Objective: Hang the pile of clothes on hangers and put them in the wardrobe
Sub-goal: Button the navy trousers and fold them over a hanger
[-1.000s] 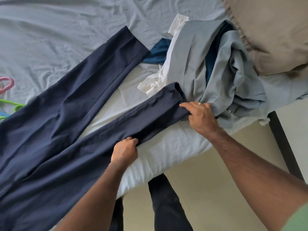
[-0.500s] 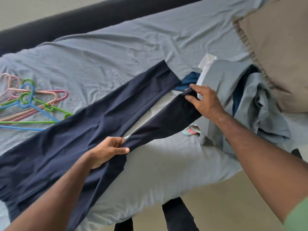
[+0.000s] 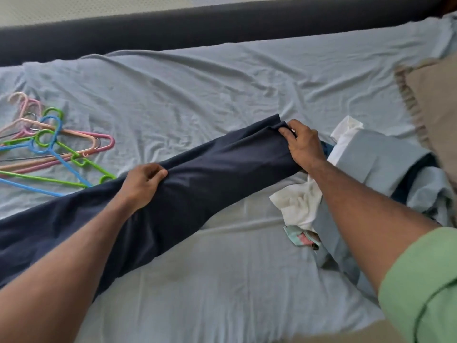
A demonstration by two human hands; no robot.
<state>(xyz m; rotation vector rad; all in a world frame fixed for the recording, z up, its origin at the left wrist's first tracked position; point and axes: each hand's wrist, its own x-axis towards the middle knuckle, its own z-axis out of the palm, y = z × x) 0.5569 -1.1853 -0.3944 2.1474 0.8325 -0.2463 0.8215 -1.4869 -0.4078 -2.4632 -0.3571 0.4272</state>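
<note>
1. A bed [image 3: 247, 280] covered in a wrinkled pale blue sheet fills most of the head view, with a dark bed frame [image 3: 197, 28] running along its far edge.
2. Navy trousers [image 3: 210, 174] lie stretched diagonally across the middle of the bed, the two legs laid one over the other, the hem end pointing toward the far right and the waist end running off the left edge of the view.
3. A tan pillow [image 3: 435, 115] with a frilled edge sits at the right end of the bed, just beyond the trousers' hem.
4. A pile of clothes [image 3: 371, 167] rests on the bed just right of the trousers: grey-blue garments, a white shirt, a dark blue piece and a small patterned cloth at its near side.
5. A heap of plastic hangers [image 3: 49, 149] in pink, green, blue and peach lies on the sheet left of the trousers, the nearest green hook just beside the navy fabric.
6. The person's right hand [image 3: 304, 144], below a rolled green sleeve [image 3: 420, 285], has its grip closed on the trousers' hem, fingers curled over the stacked leg ends.
7. The left hand [image 3: 141, 184] has its grip pinched on a fold of the trousers at mid-leg, thumb and fingers bunching the fabric.
</note>
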